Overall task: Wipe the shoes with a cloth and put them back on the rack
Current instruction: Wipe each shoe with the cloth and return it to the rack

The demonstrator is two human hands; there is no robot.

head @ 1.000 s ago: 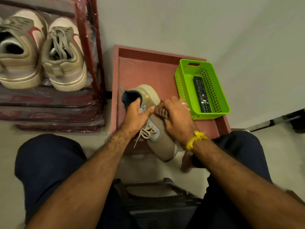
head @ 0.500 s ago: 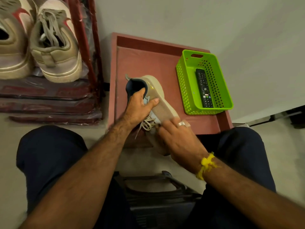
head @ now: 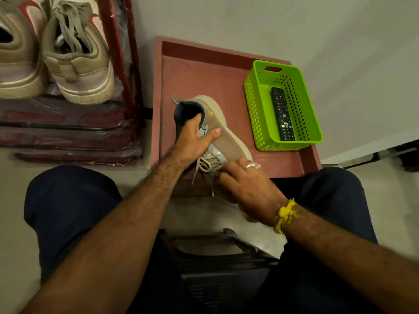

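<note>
— Beige mesh, that is the sneaker (head: pixel 223 141) on the red worktop (head: pixel 199 80). Why is it held this way?

— It lies on its side, heel far and toe near, with the toe end past the near edge of the worktop. The left hand (head: pixel 193 138) has its fingers inside the dark collar and the thumb pressed on the mesh, so its grip is clamped on the shoe. I think this keeps the shoe steady and turns its side up for wiping.

— And the right hand (head: pixel 246 186)?

— It lies over the toe part, just near of the laces, with fingers curled down. It should press the cloth there, but I cannot see any cloth; the hand covers that place. So I cannot tell if its grip grasps something or only rests.

— Where must the shoe go afterwards?

— To the shoe rack (head: pixel 118 64) at the left, with a red frame wrapped in plastic. A pair of cream sneakers (head: pixel 77 57) stands there already; the left one of them is cut off by the picture edge.

— Anything else?

— A green basket (head: pixel 256 105) at the right of the worktop holds a remote control (head: pixel 283 114), apart from the shoe. The toe of the shoe is hidden under the right hand.
</note>
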